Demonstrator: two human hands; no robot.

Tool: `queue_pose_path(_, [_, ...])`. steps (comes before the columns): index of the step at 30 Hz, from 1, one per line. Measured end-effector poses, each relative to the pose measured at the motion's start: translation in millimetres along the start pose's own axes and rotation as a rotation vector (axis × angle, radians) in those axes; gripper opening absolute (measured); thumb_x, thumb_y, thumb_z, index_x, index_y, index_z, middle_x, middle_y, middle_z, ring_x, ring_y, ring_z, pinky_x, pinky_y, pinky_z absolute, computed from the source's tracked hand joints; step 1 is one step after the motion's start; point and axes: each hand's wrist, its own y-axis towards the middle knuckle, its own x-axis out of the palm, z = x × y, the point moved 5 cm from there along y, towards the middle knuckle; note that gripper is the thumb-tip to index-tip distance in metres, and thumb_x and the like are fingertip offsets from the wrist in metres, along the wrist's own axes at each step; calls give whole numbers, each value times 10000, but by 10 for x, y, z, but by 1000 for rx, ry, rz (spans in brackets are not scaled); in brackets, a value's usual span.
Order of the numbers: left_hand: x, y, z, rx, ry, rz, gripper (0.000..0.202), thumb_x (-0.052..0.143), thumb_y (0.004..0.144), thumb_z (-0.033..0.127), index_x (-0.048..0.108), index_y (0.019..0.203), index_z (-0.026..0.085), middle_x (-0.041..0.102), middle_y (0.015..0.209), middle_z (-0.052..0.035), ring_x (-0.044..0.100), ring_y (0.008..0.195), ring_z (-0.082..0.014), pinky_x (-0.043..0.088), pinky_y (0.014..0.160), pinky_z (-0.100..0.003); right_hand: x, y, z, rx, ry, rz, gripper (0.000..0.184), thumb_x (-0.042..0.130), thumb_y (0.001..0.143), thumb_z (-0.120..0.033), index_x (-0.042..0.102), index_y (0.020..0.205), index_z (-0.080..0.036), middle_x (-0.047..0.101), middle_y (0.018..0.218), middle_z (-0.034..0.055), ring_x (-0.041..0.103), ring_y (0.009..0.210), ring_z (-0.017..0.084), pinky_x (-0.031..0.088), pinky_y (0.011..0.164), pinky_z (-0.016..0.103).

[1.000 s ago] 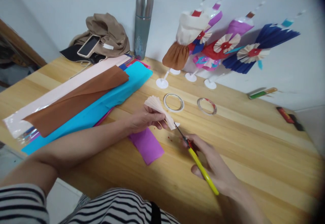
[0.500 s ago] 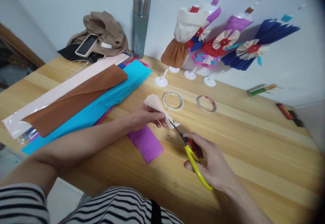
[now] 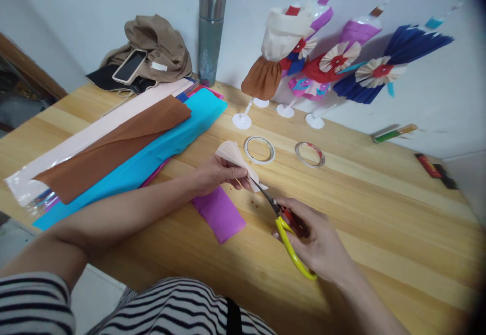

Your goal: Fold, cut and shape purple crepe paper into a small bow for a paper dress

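Between the thumb and fingers of my left hand (image 3: 222,174) is a pleated strip of pale pink paper (image 3: 232,154), fanned out at its upper end. My right hand (image 3: 319,239) is wrapped around scissors (image 3: 289,248) with a yellow handle; a dark red part also shows within its grip. The blades point up and left and meet the paper's lower end, close to my left fingertips. Whether the blades are fully closed there cannot be made out. Below my left hand a folded piece of purple paper (image 3: 222,218) lies on the table.
Two tape rolls (image 3: 259,150) (image 3: 310,154) lie beyond my hands. Paper-dressed figures on white round stands (image 3: 242,120) line the wall. Brown paper (image 3: 114,148) and blue paper (image 3: 152,160) lie left. Behind are a thermos (image 3: 211,36), a phone (image 3: 129,67) and a brown cloth (image 3: 163,46).
The scissors' handle and my right fingers have shifted slightly, showing more of the dark red part. My left hand keeps the pleated paper in nearly the same place.
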Motion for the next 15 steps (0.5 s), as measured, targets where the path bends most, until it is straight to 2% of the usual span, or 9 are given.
queue_pose_path(9, [-29, 6, -43, -9, -20, 23, 410, 885, 565, 430, 707, 699, 87, 709, 631, -70, 657, 555, -133, 469, 507, -193, 27, -4, 49, 61, 49, 14, 306, 678, 795, -399, 663, 1005, -177, 453, 593, -43, 384, 485, 113, 348, 434, 249])
queue_pose_path(15, [-32, -1, -44, -10, -40, 25, 391, 880, 575, 409, 703, 703, 85, 711, 642, -74, 658, 553, -133, 469, 507, -197, 23, 4, 41, 41, 40, 30, 297, 658, 807, -416, 669, 996, -187, 479, 580, -40, 383, 475, 112, 343, 422, 247])
